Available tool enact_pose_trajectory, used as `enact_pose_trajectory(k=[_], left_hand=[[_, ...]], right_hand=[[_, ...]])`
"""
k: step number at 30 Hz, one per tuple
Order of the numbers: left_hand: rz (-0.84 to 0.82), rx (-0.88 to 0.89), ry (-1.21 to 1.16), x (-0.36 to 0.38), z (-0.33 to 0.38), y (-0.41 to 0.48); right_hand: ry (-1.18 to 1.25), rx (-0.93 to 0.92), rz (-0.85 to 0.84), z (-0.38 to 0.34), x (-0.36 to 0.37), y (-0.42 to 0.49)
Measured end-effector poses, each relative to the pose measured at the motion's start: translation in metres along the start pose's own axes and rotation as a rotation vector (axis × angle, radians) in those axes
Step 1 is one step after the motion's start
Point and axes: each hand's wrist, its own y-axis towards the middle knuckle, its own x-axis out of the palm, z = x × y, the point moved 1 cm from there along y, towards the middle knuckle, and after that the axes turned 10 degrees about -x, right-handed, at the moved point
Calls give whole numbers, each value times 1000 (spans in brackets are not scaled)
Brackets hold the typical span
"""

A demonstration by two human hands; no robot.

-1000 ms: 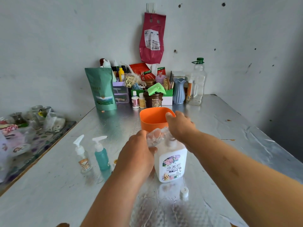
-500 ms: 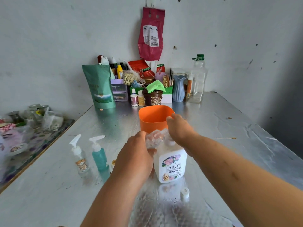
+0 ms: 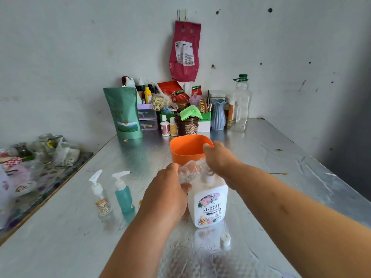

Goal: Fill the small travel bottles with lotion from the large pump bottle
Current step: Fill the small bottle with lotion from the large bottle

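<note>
Where hands (image 3: pixel 168 193) crowd: orange cup (image 3: pixel 186 149) (behind).

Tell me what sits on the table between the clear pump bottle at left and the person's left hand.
In the head view, a teal pump bottle stands upright between the clear pump bottle and the left hand, apart from both. A small orange bit beside the hand is too hidden to identify.

Pump head (image 3: pixel 208 173) hidden — right hand (image 3: pixel 218 159) covers

Both forearms are bare, with no sleeves, watch or rings; left hand (image 3: pixel 167 194) and right hand (image 3: pixel 217 157) wear no gloves.
</note>
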Motion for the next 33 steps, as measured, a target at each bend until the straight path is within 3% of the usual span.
enact_pose_trajectory(k=[13,24,33], left_hand=[[27,-32,-29,4,-8,7],[2,-29,-31,1,-9,1],[9,-32,-22,2,-8,1]], right_hand=[[-117,-164,-12,4,-4,-16],[46,-38,33,1,1,-6],[-2,-63,-14,4,6,6]])
